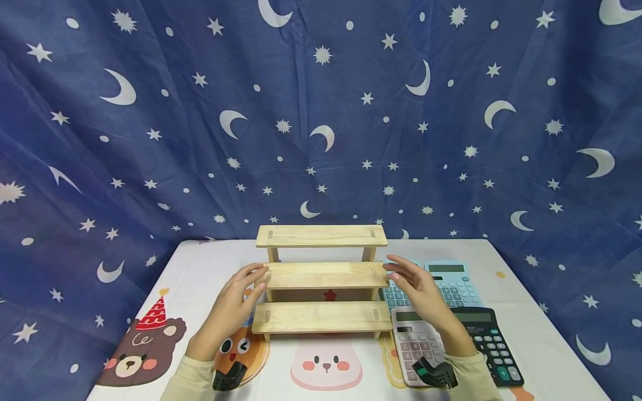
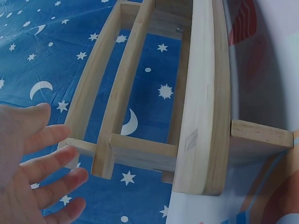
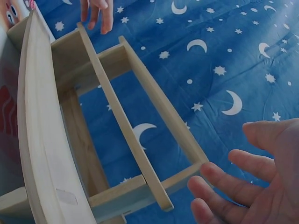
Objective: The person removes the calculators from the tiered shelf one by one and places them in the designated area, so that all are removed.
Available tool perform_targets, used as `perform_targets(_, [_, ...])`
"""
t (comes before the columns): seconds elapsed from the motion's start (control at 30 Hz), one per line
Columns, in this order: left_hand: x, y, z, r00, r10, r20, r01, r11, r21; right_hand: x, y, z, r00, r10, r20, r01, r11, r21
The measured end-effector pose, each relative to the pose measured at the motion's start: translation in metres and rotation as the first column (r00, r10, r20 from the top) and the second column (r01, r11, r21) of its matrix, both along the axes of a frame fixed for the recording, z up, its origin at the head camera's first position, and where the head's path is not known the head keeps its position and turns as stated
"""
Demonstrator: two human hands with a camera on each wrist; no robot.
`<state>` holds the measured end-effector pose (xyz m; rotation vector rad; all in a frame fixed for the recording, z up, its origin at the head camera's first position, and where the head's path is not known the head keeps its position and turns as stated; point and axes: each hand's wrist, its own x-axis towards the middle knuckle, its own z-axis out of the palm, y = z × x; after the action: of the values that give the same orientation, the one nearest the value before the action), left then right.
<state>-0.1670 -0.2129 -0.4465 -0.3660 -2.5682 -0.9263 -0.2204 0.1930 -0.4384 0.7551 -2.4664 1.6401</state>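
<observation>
A three-tier wooden step shelf (image 1: 325,274) of pale wood stands upright on the table. My left hand (image 1: 234,298) is at the left end of its middle board, fingers relaxed and thumb apart. On the other side, my right hand (image 1: 420,289) has its fingertips right at the right end of that same board. In the left wrist view the left hand (image 2: 42,172) is spread beside the shelf's frame (image 2: 201,107) with nothing in it. The right wrist view shows the right hand (image 3: 252,182) likewise loosely spread near the board ends.
Right of the shelf lie a blue calculator (image 1: 447,268), another blue one partly hidden behind my right hand, a pinkish calculator (image 1: 413,348) and a black calculator (image 1: 494,340). A cartoon-print cloth (image 1: 150,351) covers the table. A blue star-and-moon curtain (image 1: 321,111) hangs behind.
</observation>
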Motion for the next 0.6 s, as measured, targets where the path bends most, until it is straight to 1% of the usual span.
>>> perform_targets(0.13, [0.003,0.002,0.004,1.000,-0.005,-0.011,0.005,1.000,-0.006,0.000,-0.003,0.001,1.000,0.028,-0.005,-0.028,0.999,-0.028])
perform_targets(0.37, [0.006,0.005,0.008,0.999,-0.020,-0.046,0.019,1.000,-0.025,-0.001,-0.011,0.002,0.999,0.041,-0.006,-0.042,0.998,-0.039])
perform_targets(0.6, [0.010,0.009,0.011,0.998,-0.007,-0.056,0.004,0.999,-0.051,0.001,-0.017,0.006,0.998,0.058,-0.002,-0.058,0.997,-0.055])
